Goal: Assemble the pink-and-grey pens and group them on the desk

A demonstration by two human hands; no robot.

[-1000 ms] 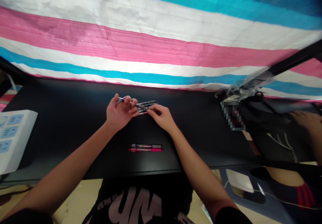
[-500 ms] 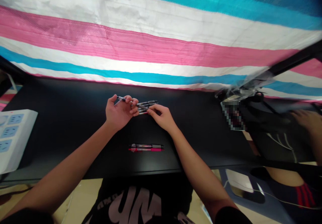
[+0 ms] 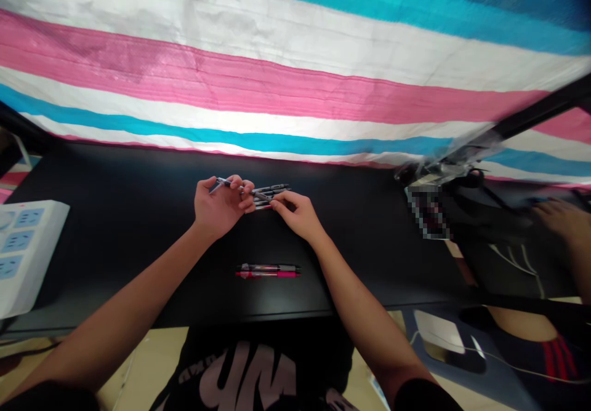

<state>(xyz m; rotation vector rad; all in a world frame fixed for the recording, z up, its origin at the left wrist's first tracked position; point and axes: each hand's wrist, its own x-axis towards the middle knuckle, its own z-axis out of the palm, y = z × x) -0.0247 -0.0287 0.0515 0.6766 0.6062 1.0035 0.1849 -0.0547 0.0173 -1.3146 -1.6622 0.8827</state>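
Note:
My left hand (image 3: 222, 205) is palm up, its fingers curled over a slim pen (image 3: 223, 181) whose end sticks out near the thumb. The fingertips of my right hand (image 3: 297, 213) pinch the other end of this pen, low over the table. Several pens (image 3: 272, 188) lie bunched on the table just behind and under the fingers, partly hidden by them. Closer to my body, a black pen (image 3: 268, 268) and a red pen (image 3: 268, 274) rest side by side, parallel to the table edge.
The black table (image 3: 138, 214) carries a white power strip (image 3: 32, 251) at the left. A phone-like item (image 3: 429, 214), blurred out, lies at the right. A striped sheet (image 3: 277, 91) hangs behind. Another person's hand (image 3: 561, 220) shows at the far right.
Both my hands hold nearly the same position, with the pen's exposed end by my left thumb shifted very slightly. The other person's hand at the far right has moved a little.

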